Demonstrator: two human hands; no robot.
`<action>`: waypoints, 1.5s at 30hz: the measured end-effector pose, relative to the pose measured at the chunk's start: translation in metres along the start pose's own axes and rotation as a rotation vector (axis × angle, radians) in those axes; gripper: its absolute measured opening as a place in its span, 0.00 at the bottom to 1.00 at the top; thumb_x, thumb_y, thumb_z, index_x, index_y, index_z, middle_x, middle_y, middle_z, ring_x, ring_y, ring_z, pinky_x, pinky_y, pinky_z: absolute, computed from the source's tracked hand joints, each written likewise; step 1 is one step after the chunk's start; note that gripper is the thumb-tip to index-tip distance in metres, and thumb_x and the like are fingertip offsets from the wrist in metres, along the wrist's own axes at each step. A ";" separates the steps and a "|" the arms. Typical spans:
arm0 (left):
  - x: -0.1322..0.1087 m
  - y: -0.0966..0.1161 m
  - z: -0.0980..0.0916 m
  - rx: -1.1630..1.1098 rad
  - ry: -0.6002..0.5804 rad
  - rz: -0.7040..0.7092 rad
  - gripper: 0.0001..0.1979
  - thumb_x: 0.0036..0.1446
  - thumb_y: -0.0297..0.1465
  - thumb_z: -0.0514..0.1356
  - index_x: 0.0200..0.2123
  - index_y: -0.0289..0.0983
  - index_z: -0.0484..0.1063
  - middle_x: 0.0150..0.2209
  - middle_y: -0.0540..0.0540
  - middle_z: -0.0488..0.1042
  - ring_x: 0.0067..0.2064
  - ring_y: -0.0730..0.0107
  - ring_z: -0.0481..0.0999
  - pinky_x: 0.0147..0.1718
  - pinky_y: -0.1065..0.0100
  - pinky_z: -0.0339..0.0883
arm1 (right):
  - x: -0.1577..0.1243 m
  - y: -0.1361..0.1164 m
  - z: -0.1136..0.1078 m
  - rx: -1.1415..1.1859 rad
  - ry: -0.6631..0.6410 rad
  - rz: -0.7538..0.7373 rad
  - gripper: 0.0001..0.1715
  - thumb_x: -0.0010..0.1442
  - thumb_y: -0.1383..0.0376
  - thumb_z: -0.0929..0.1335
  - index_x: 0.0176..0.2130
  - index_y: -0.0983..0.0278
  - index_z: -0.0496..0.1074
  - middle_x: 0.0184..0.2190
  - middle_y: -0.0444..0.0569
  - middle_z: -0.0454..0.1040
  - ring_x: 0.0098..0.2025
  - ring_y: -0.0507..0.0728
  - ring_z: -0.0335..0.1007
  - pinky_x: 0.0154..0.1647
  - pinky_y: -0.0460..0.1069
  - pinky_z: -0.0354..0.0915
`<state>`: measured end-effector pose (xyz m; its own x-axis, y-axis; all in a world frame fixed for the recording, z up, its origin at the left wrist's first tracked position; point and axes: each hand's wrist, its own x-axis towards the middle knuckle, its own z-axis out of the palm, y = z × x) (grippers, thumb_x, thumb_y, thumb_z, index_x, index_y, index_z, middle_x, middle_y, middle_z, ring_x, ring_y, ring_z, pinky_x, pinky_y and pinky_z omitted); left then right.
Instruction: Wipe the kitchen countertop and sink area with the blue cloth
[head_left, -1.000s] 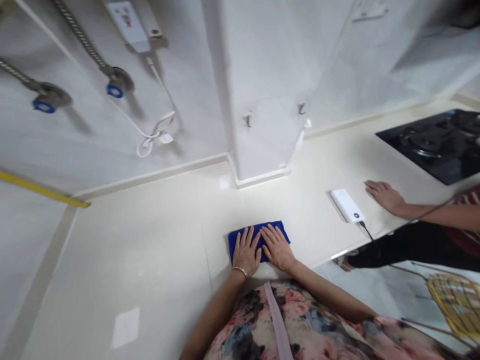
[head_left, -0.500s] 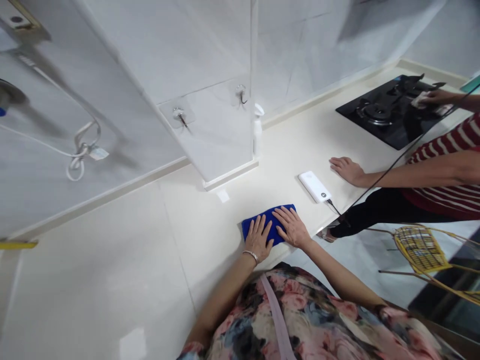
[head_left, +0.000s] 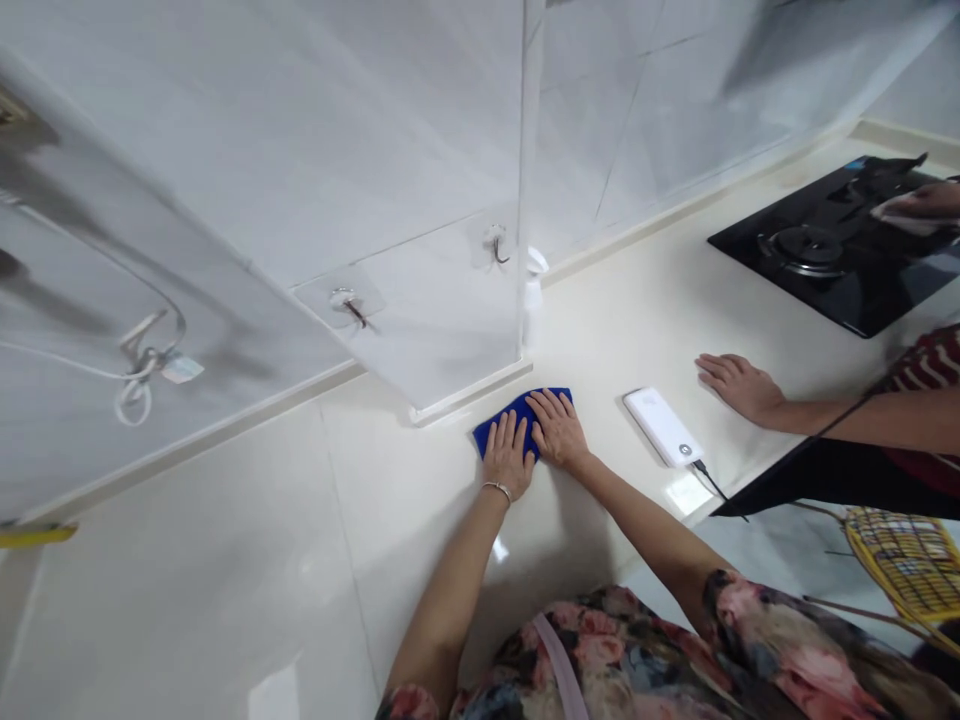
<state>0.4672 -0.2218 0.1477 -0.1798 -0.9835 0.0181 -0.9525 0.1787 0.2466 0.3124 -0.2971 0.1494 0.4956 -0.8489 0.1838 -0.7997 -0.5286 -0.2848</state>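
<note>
A folded blue cloth (head_left: 517,408) lies flat on the pale countertop (head_left: 420,500), close to the base of the wall pillar. My left hand (head_left: 508,460) rests on the cloth's near left part, its fingers stretched out and a bracelet at the wrist. Over the right part of the cloth lies my right hand (head_left: 559,430), palm down with fingers spread. Both hands press on the cloth from above, and neither grips it. Part of the cloth is hidden under them.
To the right lies a white power bank (head_left: 664,428) with a black cable. A co-worker's hand (head_left: 742,388) rests beyond it; their other hand holds a white cloth on the black gas stove (head_left: 810,250). A white spray bottle (head_left: 533,295) stands behind the pillar (head_left: 442,330).
Both my hands have slid the blue cloth away from my body, toward the pillar. The view has shifted, and the co-worker's arm on the stove is now partly out of frame.
</note>
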 end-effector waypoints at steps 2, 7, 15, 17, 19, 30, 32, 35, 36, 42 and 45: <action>0.017 -0.009 -0.003 -0.006 -0.008 -0.007 0.37 0.66 0.35 0.53 0.75 0.31 0.51 0.78 0.34 0.44 0.78 0.50 0.42 0.75 0.44 0.43 | 0.018 0.002 0.003 0.014 0.011 0.016 0.34 0.70 0.63 0.59 0.71 0.67 0.63 0.72 0.51 0.61 0.76 0.62 0.47 0.77 0.61 0.37; 0.050 -0.024 -0.010 -0.033 -0.021 0.008 0.36 0.65 0.34 0.53 0.74 0.32 0.52 0.78 0.36 0.44 0.78 0.51 0.42 0.75 0.44 0.42 | 0.048 0.007 0.006 0.038 0.032 0.058 0.33 0.69 0.64 0.59 0.70 0.68 0.63 0.71 0.54 0.63 0.75 0.62 0.49 0.77 0.60 0.37; 0.045 -0.024 -0.019 0.007 -0.069 -0.068 0.35 0.66 0.32 0.52 0.74 0.31 0.53 0.77 0.38 0.46 0.78 0.55 0.45 0.76 0.48 0.42 | 0.049 -0.010 0.018 0.035 0.107 0.124 0.33 0.68 0.65 0.59 0.68 0.71 0.65 0.69 0.57 0.65 0.74 0.64 0.51 0.76 0.60 0.42; 0.035 -0.031 -0.022 0.002 -0.063 -0.074 0.35 0.66 0.31 0.52 0.74 0.32 0.54 0.77 0.39 0.47 0.78 0.56 0.46 0.76 0.49 0.42 | 0.048 -0.025 0.024 0.022 0.118 0.165 0.33 0.67 0.65 0.60 0.68 0.72 0.65 0.69 0.59 0.64 0.74 0.65 0.50 0.76 0.61 0.43; 0.023 -0.044 -0.025 -0.011 -0.052 -0.070 0.35 0.66 0.31 0.52 0.74 0.33 0.54 0.77 0.40 0.48 0.78 0.57 0.46 0.76 0.50 0.42 | 0.048 -0.042 0.030 0.012 0.112 0.180 0.33 0.67 0.66 0.60 0.68 0.72 0.64 0.70 0.60 0.64 0.74 0.65 0.49 0.76 0.62 0.43; -0.056 -0.089 -0.034 -0.048 0.036 -0.217 0.36 0.63 0.26 0.53 0.74 0.35 0.55 0.76 0.42 0.51 0.77 0.59 0.50 0.75 0.50 0.45 | 0.040 -0.129 0.052 0.018 0.022 0.101 0.35 0.66 0.66 0.60 0.69 0.75 0.63 0.71 0.63 0.61 0.76 0.67 0.47 0.76 0.64 0.42; -0.073 -0.095 -0.035 -0.061 0.058 -0.255 0.36 0.62 0.26 0.53 0.74 0.35 0.55 0.76 0.41 0.51 0.77 0.58 0.50 0.75 0.49 0.46 | 0.038 -0.145 0.054 0.027 -0.004 0.059 0.35 0.66 0.65 0.60 0.69 0.75 0.63 0.71 0.63 0.60 0.76 0.67 0.45 0.76 0.64 0.41; -0.096 -0.105 -0.039 -0.062 0.066 -0.303 0.37 0.62 0.25 0.53 0.74 0.35 0.56 0.76 0.41 0.51 0.77 0.58 0.50 0.75 0.49 0.46 | 0.036 -0.166 0.056 0.051 -0.059 -0.004 0.37 0.66 0.64 0.61 0.70 0.76 0.61 0.72 0.64 0.59 0.76 0.68 0.44 0.76 0.64 0.40; -0.104 -0.107 -0.041 -0.056 0.066 -0.316 0.36 0.62 0.26 0.53 0.74 0.35 0.56 0.76 0.41 0.51 0.77 0.58 0.50 0.75 0.49 0.47 | 0.035 -0.172 0.056 0.063 -0.074 -0.027 0.37 0.66 0.64 0.61 0.70 0.77 0.61 0.72 0.65 0.59 0.76 0.68 0.44 0.76 0.64 0.40; -0.138 -0.111 -0.039 -0.003 0.133 -0.403 0.35 0.63 0.26 0.53 0.74 0.36 0.56 0.76 0.41 0.53 0.76 0.59 0.52 0.74 0.50 0.49 | 0.032 -0.193 0.058 0.146 -0.118 -0.200 0.40 0.64 0.63 0.63 0.70 0.79 0.61 0.71 0.65 0.59 0.76 0.71 0.44 0.77 0.65 0.41; -0.151 -0.107 -0.034 0.015 0.186 -0.452 0.34 0.63 0.25 0.53 0.73 0.36 0.58 0.76 0.40 0.53 0.76 0.58 0.52 0.74 0.49 0.50 | 0.031 -0.195 0.061 0.195 -0.127 -0.298 0.40 0.63 0.64 0.63 0.69 0.79 0.61 0.71 0.65 0.60 0.76 0.71 0.44 0.77 0.65 0.42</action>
<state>0.6048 -0.0937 0.1510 0.2980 -0.9507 0.0856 -0.9288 -0.2681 0.2558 0.5044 -0.2212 0.1530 0.7445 -0.6454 0.1709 -0.5407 -0.7330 -0.4128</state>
